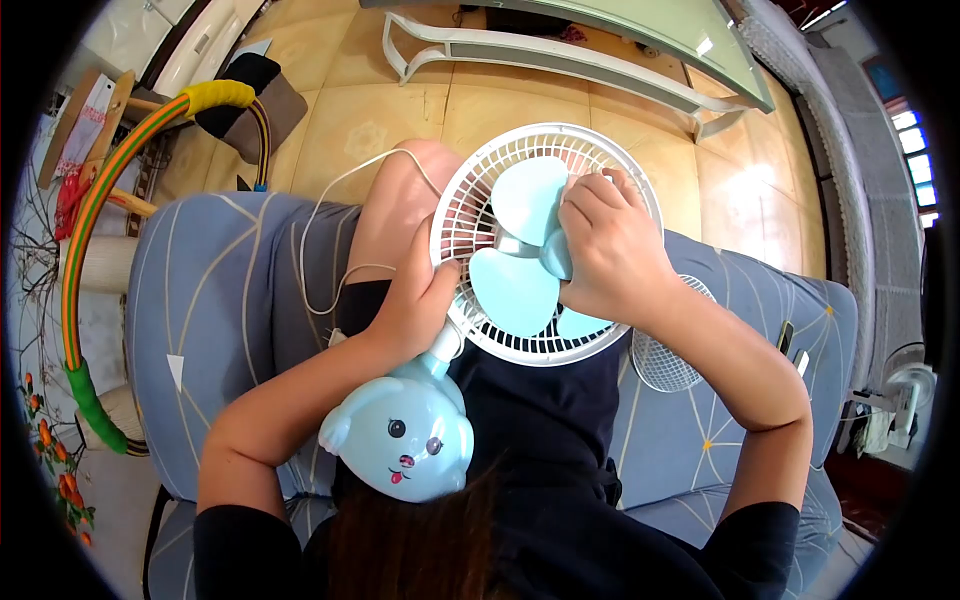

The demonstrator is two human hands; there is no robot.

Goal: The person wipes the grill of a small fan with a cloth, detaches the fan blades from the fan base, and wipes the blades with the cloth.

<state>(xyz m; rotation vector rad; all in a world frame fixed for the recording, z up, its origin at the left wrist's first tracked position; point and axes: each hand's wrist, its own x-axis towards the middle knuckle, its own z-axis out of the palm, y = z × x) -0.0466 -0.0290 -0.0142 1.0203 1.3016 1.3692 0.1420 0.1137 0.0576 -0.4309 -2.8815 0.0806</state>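
Note:
A small electric fan lies across my lap, its light-blue blades (515, 290) bare inside the white rear grille (478, 335). My left hand (412, 300) grips the left rim of this grille, thumb in front and fingers behind. Curled over the right side of the blades is my right hand (612, 240), beside the blue hub (556, 256); it covers part of one blade. The light-blue fan base (405, 440), with a dog face on it, rests against my body below. A detached white front grille (670, 355) lies on the sofa under my right forearm.
I sit on a blue-grey patterned sofa (225, 300). The fan's white cord (310, 235) loops over my left leg. A striped hoop (105, 200) leans at the left. Ahead stands a glass-topped table (640, 20). Two small objects (793, 345) lie on the sofa's right side.

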